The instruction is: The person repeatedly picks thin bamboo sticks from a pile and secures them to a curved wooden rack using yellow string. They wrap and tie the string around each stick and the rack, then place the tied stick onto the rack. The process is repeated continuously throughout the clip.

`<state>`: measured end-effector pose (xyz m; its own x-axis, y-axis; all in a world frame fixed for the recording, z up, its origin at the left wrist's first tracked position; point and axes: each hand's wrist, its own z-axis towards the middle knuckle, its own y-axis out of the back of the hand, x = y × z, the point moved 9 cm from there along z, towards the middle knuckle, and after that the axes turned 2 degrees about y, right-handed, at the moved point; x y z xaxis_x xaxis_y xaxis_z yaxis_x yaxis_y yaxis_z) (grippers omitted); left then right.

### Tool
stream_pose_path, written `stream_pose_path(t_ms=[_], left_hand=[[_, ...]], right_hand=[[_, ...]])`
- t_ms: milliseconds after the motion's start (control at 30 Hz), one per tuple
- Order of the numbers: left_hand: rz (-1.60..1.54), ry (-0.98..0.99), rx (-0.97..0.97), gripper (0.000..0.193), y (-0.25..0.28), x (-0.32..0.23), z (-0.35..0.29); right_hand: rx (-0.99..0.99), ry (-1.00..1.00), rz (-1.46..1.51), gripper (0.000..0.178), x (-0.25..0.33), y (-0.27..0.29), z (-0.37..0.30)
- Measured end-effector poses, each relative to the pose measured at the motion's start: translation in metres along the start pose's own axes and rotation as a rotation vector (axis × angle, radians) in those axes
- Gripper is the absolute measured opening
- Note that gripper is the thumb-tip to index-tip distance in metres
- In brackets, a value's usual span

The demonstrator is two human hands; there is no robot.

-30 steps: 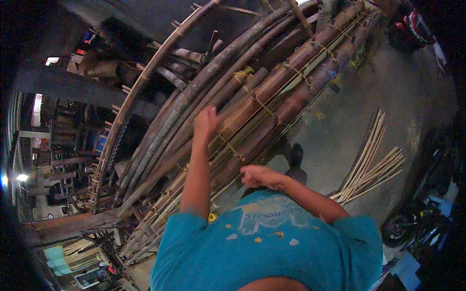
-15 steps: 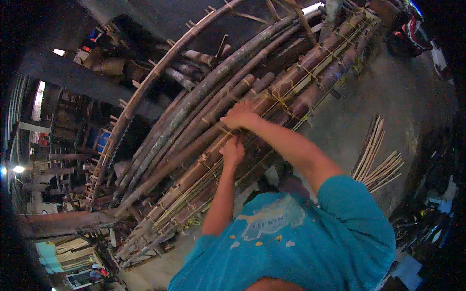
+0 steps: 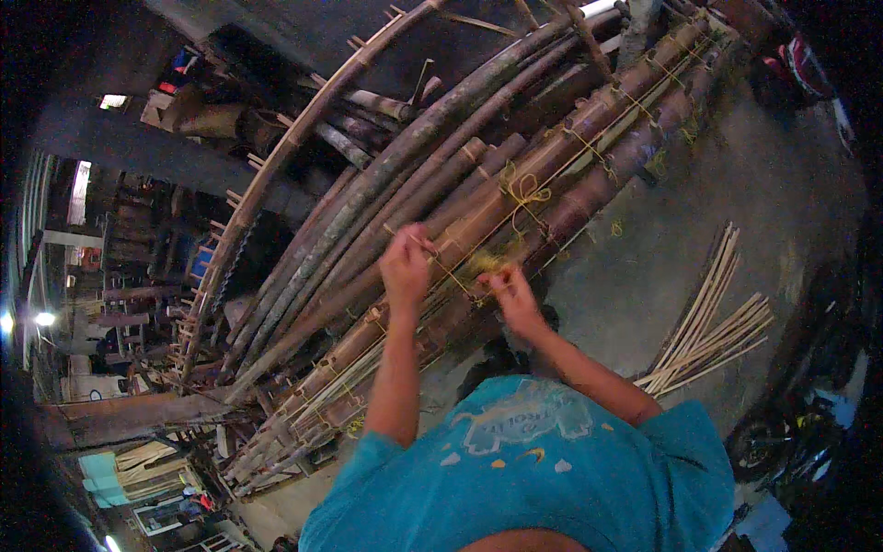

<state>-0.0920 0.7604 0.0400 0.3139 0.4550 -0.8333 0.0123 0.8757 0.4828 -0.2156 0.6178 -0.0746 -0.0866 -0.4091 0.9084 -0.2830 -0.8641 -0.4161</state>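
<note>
Dim grey floor (image 3: 750, 189) at right, bright lamp (image 3: 44, 318) far left

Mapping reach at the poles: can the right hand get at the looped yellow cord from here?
Probably yes: the looped yellow cord lies exposed on the brown pole, ahead of the right hand, with the left hand off to one side.

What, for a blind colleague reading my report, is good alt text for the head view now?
A person's bare left hand and right hand work at long, round, brown, wood-like poles tied with yellow twine. Thin, pale sticks lie fanned on the grey floor to the right; the person wears a teal, printed T-shirt.
</note>
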Motion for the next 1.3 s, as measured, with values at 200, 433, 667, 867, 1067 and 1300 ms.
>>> stream_pose_path(t_ms=[200,433,667,867,1067,1300], left_hand=[[0.559,-0.136,0.106,0.031,-0.035,0.164,0.041],[-0.212,0.314,-0.238,0.026,0.166,0.17,0.145],[0.793,0.08,0.154,0.04,0.269,0.17,0.068],[0.605,0.123,0.428,0.032,0.122,0.164,-0.151],[0.497,0.064,0.144,0.03,0.12,0.161,-0.156],[0.56,0.077,0.238,0.022,0.122,0.178,-0.149]], right_hand=[[-0.04,-0.715,0.241,0.021,-0.066,0.012,-0.04],[0.38,0.066,-0.473,0.026,-0.049,-0.016,-0.078],[-0.204,-0.695,0.642,0.036,-0.129,-0.07,-0.167],[-0.186,-0.387,0.809,0.026,-0.141,-0.145,-0.146],[0.008,0.199,-0.549,0.03,-0.075,-0.302,-0.078],[0.676,0.208,-1.623,0.039,-0.077,-0.297,0.03]])
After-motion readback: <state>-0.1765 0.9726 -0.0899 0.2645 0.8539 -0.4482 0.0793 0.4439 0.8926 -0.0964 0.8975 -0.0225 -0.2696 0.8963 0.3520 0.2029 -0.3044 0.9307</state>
